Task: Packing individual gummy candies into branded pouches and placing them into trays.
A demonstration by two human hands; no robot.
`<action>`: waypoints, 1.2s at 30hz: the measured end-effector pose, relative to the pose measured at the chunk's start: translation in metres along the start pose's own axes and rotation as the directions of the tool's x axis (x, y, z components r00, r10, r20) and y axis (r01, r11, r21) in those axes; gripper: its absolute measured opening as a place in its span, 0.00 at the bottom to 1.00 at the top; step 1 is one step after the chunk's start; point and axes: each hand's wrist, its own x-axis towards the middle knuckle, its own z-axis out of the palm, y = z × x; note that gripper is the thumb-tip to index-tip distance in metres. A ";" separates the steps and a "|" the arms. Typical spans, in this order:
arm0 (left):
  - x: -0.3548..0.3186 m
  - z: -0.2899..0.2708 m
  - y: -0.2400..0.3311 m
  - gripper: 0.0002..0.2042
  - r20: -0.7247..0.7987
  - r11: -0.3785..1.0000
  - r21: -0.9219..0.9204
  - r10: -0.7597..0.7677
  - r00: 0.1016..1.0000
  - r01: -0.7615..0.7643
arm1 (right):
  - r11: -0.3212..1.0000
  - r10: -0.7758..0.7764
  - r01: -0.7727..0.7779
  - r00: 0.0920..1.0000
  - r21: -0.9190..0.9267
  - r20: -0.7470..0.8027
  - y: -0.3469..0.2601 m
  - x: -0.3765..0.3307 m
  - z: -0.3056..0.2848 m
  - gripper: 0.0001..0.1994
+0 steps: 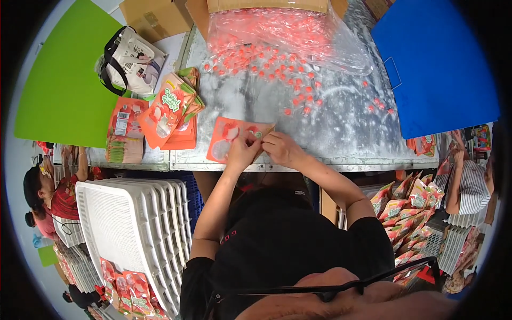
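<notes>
A flat coral-red candy pouch (pixel 219 140) with fruit pictures lies near the table's front edge. My left hand (pixel 244 153) is closed on its right part, fingers pinched together. At the pouch's right end, the fingers of my right hand (pixel 283 149) pinch its edge, close beside the left fingertips. What lies between the fingers is partly hidden. To the left are a loose pile of similar pouches (pixel 169 105) and a neat stack of pouches (pixel 126 124). Small red wrapped candies (pixel 298 88) are scattered beyond my hands.
A cardboard box (pixel 266 5) spills a clear plastic bag (pixel 341 48) of red candies at the back. A green panel (pixel 58 80) and a blue panel (pixel 437 64) flank the metal table (pixel 229 96). White trays (pixel 114 218) are stacked at left; filled pouches (pixel 410 208) stand at right. Co-workers sit on both sides.
</notes>
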 end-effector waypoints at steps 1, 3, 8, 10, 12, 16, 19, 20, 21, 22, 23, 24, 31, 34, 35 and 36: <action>0.001 0.003 -0.004 0.08 0.058 1.000 -0.029 -0.004 0.998 0.006 | 1.000 -0.003 0.003 1.000 0.005 -0.013 0.003 -0.003 0.002 0.06; -0.007 -0.003 -0.002 0.10 0.140 0.991 0.131 0.004 0.990 -0.022 | 1.000 0.011 -0.011 1.000 0.008 -0.001 0.002 -0.010 0.005 0.05; -0.005 -0.009 0.021 0.16 0.383 0.849 0.521 -0.319 0.867 0.082 | 1.000 0.007 -0.007 0.994 -0.001 0.112 0.004 -0.017 0.006 0.07; -0.005 -0.010 0.013 0.16 0.380 0.822 0.569 -0.266 0.886 0.003 | 0.996 -0.049 0.040 0.990 0.074 0.131 0.005 -0.014 0.010 0.06; -0.009 -0.009 0.011 0.16 0.382 0.786 0.614 -0.214 0.899 -0.074 | 0.994 -0.039 0.025 0.991 0.103 0.131 0.006 -0.013 0.012 0.06; -0.021 0.005 0.015 0.16 0.263 0.671 0.729 -0.086 0.961 -0.140 | 0.982 -0.022 -0.012 0.984 0.187 0.178 0.004 -0.008 0.010 0.05; -0.023 0.007 0.018 0.15 0.240 0.624 0.770 -0.094 0.966 -0.131 | 0.979 -0.021 -0.023 0.975 0.201 0.219 0.007 -0.005 0.011 0.06; -0.024 0.008 0.019 0.15 0.245 0.636 0.762 -0.106 0.964 -0.124 | 0.979 -0.018 -0.026 0.976 0.200 0.218 0.009 -0.004 0.010 0.06; -0.023 0.008 0.017 0.15 0.245 0.637 0.761 -0.106 0.964 -0.124 | 0.983 -0.025 -0.015 0.977 0.183 0.210 0.010 -0.002 0.007 0.06; -0.022 0.007 0.013 0.15 0.223 0.665 0.736 -0.054 0.973 -0.131 | 0.986 -0.031 -0.003 0.979 0.166 0.202 0.010 -0.001 0.004 0.06; -0.021 0.006 0.007 0.14 0.199 0.691 0.709 -0.004 0.980 -0.141 | 0.986 -0.030 -0.004 0.979 0.165 0.203 0.011 0.001 0.003 0.06; -0.018 0.002 -0.002 0.14 0.202 0.693 0.707 -0.004 0.979 -0.143 | 0.987 -0.027 0.002 0.988 0.163 0.151 0.009 0.002 0.003 0.06; -0.004 -0.016 -0.016 0.13 0.413 0.987 0.157 -0.092 0.906 0.029 | 0.992 -0.042 0.031 0.995 0.120 0.092 0.002 0.003 -0.001 0.06; -0.009 -0.011 0.005 0.13 0.429 0.917 0.370 -0.311 0.848 0.149 | 0.980 -0.095 0.061 0.980 0.190 0.174 0.010 0.001 0.006 0.07; -0.015 -0.007 0.007 0.14 0.356 0.860 0.508 -0.170 0.919 -0.038 | 0.980 -0.095 0.062 0.980 0.189 0.174 0.010 -0.001 0.007 0.07; -0.020 -0.004 0.011 0.14 0.306 0.742 0.640 -0.008 0.952 -0.200 | 0.986 -0.057 0.009 0.957 0.168 0.285 0.010 -0.001 0.007 0.05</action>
